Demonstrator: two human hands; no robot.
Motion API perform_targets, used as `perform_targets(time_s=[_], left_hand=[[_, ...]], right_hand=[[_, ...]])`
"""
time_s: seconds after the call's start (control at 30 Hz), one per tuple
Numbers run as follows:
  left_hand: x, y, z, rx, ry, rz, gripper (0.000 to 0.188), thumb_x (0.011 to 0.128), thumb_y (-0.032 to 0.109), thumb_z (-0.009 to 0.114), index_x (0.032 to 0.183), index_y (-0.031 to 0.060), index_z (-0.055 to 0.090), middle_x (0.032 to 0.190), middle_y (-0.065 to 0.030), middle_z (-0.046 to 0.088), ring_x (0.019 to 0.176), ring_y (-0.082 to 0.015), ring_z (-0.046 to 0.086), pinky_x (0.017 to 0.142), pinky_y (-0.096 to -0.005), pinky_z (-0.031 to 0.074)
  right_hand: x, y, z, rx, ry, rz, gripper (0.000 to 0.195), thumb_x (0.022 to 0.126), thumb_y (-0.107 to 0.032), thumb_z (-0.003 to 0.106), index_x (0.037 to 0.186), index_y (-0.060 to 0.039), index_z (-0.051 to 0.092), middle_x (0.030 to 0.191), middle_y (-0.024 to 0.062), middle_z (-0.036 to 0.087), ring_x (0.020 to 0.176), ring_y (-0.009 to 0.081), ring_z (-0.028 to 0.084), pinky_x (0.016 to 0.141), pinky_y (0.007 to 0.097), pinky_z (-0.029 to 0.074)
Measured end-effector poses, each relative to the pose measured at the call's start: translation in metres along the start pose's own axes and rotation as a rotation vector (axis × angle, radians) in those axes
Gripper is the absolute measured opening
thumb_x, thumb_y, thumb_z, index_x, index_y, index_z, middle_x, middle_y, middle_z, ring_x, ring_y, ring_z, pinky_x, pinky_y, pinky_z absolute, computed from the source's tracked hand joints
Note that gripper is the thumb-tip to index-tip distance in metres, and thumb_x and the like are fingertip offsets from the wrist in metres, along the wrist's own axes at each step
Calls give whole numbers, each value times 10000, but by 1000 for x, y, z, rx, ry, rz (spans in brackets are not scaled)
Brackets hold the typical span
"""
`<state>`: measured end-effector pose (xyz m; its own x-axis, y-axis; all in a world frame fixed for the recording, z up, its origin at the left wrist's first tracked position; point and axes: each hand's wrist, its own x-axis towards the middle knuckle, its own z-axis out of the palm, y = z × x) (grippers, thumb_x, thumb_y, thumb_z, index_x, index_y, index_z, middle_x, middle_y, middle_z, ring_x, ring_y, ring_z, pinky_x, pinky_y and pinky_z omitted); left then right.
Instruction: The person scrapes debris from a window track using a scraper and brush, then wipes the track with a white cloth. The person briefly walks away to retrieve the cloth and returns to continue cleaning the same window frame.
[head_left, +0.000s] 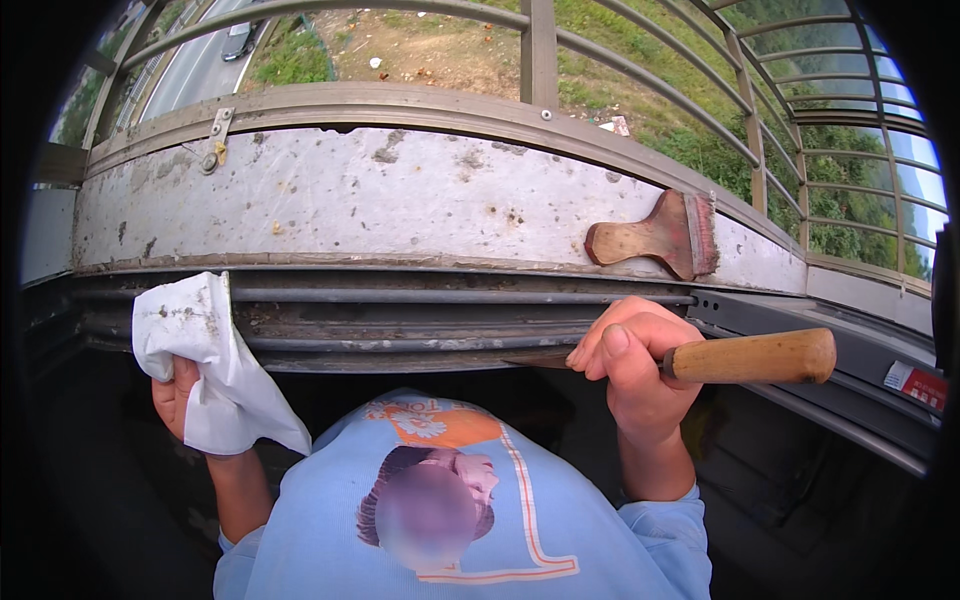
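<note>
A white sheet of paper or cloth (240, 401), spotted with dark dirt on its upper part, is held in my left hand (174, 397) over the left end of the sliding-window track (420, 345). My right hand (637, 360) grips a tool with a round wooden handle (754, 356). Its handle points right, and a thin pointed blade (541, 361) shows past my fingers on the left, at the track's near edge. My fingers hide most of the blade, so its exact kind is unclear. Grime lies in the dark track grooves.
Beyond the track runs a stained white ledge (315, 199), where a wooden-handled brush (652, 234) lies at the right. Metal railing bars (652, 71) enclose the outer side. A dark sliding-window frame (810, 330) stands at the right.
</note>
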<state>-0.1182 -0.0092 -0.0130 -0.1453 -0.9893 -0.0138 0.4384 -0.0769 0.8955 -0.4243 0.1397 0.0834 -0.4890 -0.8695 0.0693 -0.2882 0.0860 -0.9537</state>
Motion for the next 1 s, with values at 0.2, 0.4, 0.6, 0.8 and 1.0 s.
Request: perform_targets(time_s=[0.2,0.4,0.6,0.8,1.0], left_hand=[[1,-2,2,-17,8,-5,296,922,70,478,1191,-50,509,1106,-167,603,941,-204,621,836,-318,499],[2,-3,3,-8,15,18,307,911,52,478,1194,-67,495,1109,-173,597,952,-208,615,851,-322,489],[1,-3,1,12,11,15,313,908,58,487,1191,-76,492,1099,-173,601,949,-204,614,853,-325,485],[2,-3,3,18,1,16,314,911,62,490,1196,-70,493,1103,-168,600,951,-204,612,848,-329,488],[3,-2,9,-38,-13,7,299,920,66,474,1188,-62,500,1102,-157,600,952,-196,609,840,-314,485]], right_hand=[[-3,-8,22,-95,-8,-52,233,788,-29,541,558,6,540,591,100,573,512,160,537,480,262,445],[-13,-7,28,-73,32,-248,136,722,33,607,598,-14,578,618,82,595,508,165,542,461,259,430],[-9,-5,17,-1,35,-110,178,778,0,558,600,10,574,614,96,600,525,155,552,489,257,451],[-10,-12,31,-80,8,-65,165,767,-1,605,605,-5,577,607,93,591,510,160,541,473,263,431],[-23,-12,36,-169,-32,-276,152,775,-13,535,624,-16,546,649,104,596,563,196,581,522,287,482]])
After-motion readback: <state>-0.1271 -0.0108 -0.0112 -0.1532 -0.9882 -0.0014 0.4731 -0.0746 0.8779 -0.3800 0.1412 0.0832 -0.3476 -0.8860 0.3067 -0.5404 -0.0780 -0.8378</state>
